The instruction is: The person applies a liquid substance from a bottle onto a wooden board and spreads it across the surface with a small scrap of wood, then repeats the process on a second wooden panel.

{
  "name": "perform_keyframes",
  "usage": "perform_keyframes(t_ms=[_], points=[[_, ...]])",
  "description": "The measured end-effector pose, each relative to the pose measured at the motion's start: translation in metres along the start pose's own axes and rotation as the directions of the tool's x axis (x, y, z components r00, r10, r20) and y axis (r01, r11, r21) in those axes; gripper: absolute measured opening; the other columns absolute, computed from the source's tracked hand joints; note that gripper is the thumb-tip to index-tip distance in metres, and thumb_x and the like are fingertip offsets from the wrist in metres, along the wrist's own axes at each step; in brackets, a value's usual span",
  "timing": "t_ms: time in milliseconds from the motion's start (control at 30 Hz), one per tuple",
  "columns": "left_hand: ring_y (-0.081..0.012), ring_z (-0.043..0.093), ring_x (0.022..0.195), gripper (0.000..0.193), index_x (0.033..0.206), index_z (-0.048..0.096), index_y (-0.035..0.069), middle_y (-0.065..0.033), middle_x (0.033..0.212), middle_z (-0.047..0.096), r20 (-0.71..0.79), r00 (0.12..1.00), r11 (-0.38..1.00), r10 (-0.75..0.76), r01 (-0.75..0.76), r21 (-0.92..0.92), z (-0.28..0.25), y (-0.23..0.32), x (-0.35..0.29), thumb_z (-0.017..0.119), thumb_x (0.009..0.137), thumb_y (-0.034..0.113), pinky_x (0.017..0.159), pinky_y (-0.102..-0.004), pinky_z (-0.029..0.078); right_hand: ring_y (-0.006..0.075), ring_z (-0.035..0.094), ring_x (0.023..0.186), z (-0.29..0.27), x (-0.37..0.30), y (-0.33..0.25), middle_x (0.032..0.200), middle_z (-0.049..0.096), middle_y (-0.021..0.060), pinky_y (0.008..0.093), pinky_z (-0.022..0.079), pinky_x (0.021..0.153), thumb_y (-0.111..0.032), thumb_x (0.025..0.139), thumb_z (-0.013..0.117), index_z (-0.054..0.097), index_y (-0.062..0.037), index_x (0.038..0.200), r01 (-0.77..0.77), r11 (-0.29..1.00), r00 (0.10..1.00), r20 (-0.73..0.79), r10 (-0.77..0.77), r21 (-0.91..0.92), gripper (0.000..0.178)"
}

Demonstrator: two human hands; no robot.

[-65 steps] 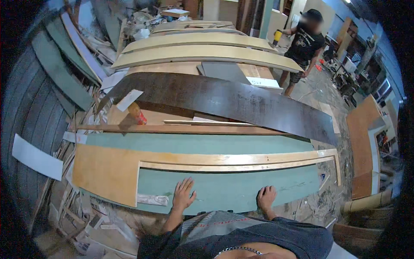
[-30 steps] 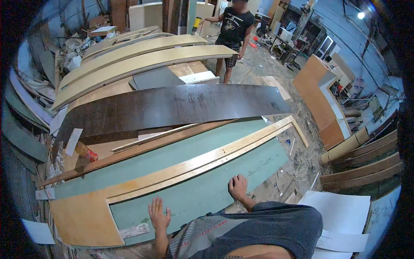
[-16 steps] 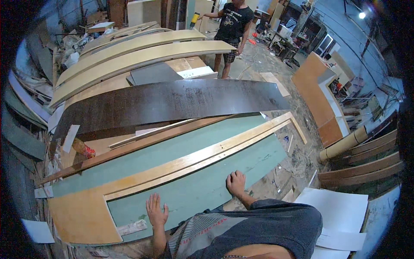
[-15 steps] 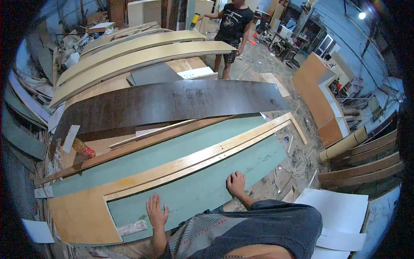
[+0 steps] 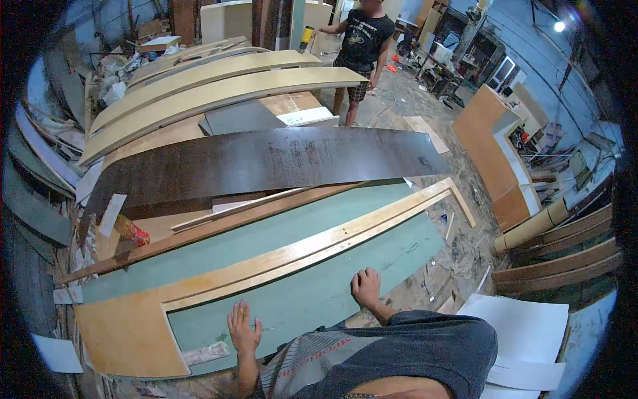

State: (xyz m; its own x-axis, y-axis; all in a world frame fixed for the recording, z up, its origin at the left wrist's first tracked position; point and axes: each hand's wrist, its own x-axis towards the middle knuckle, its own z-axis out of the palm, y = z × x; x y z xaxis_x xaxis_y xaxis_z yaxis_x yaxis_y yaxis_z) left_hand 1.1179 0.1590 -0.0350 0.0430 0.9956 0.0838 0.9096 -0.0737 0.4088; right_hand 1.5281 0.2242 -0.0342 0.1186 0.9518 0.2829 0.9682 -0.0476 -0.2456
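My left hand [image 5: 244, 327] lies flat on the pale green board [image 5: 306, 286], fingers stretched out and a little apart, with nothing in it. Farther right, my right hand [image 5: 365, 287] rests on the same board near its front edge. Its fingers are curled under in a loose fist, and no held object shows. Across the board lies a pale wooden frame [image 5: 312, 247], a long strip with a wide panel at its left end and a short arm at the right. A crumpled whitish roll [image 5: 205, 353] lies beside that wide panel, left of my left hand.
Behind the board lie a reddish-brown batten [image 5: 219, 224], a dark brown curved panel [image 5: 279, 159] and long cream planks [image 5: 219, 106]. A person [image 5: 361, 53] stands beyond, holding a yellow tool [image 5: 306, 36]. White sheets [image 5: 518, 326] and a cardboard tube [image 5: 531, 226] are at right.
The whole view has shifted slightly. Both hands keep the same pose on the green board, and the wooden frame stays where it was.
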Motion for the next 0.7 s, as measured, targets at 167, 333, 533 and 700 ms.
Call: perform_keyframes(t_ms=[167, 333, 533, 700], points=[[-0.027, 0.031, 0.142, 0.059, 0.139, 0.047, 0.007, -0.0091, 0.151, 0.04, 0.011, 1.0, 1.0, -0.014, 0.014, -0.004, 0.0005, -0.0005, 0.0003, 0.057, 0.086, 0.028, 0.118, -0.049, 0.017, 0.034, 0.05, 0.089, -0.0002, -0.0006, -0.0009, 0.088, 0.051, 0.0144, 0.0477, 0.037, 0.078, -0.019, 0.085, 0.058, 0.056, -0.0049, 0.084, -0.003, 0.999, 1.0, 0.004, 0.003, 0.034, 0.014], [-0.027, 0.032, 0.141, 0.058, 0.138, 0.048, 0.007, -0.0089, 0.15, 0.041, -0.015, 1.0, 1.0, -0.005, 0.006, 0.003, 0.0039, -0.0025, -0.0008, 0.058, 0.085, 0.028, 0.118, -0.0488, 0.017, 0.0337, 0.05, 0.088, 0.002, -0.0012, 0.0009, 0.087, 0.05, 0.0141, 0.0472, 0.037, 0.078, -0.02, 0.085, 0.058, 0.056, -0.0054, 0.084, 0.009, 1.0, 1.0, 0.001, -0.009, 0.026, 0.015], [-0.0271, 0.035, 0.14, 0.056, 0.136, 0.051, 0.006, -0.0096, 0.149, 0.043, -0.047, 0.999, 0.999, -0.003, 0.001, -0.036, 0.002, 0.0, -0.0007, 0.06, 0.084, 0.027, 0.118, -0.0488, 0.02, 0.0337, 0.049, 0.087, 0.0021, -0.0018, 0.0007, 0.087, 0.05, 0.0142, 0.0473, 0.036, 0.078, -0.021, 0.085, 0.057, 0.055, -0.006, 0.084, 0.016, 0.999, 1.0, -0.022, -0.015, 0.028, 0.015], [-0.027, 0.034, 0.141, 0.057, 0.137, 0.051, 0.007, -0.0094, 0.15, 0.041, -0.018, 1.0, 1.0, -0.016, 0.016, -0.014, 0.0011, 0.0009, -0.0008, 0.059, 0.085, 0.027, 0.118, -0.0481, 0.019, 0.0337, 0.049, 0.088, 0.0039, -0.0018, 0.0026, 0.087, 0.049, 0.014, 0.0467, 0.036, 0.078, -0.02, 0.085, 0.058, 0.055, -0.0061, 0.083, 0.012, 1.0, 1.0, -0.016, -0.012, 0.006, 0.014]])
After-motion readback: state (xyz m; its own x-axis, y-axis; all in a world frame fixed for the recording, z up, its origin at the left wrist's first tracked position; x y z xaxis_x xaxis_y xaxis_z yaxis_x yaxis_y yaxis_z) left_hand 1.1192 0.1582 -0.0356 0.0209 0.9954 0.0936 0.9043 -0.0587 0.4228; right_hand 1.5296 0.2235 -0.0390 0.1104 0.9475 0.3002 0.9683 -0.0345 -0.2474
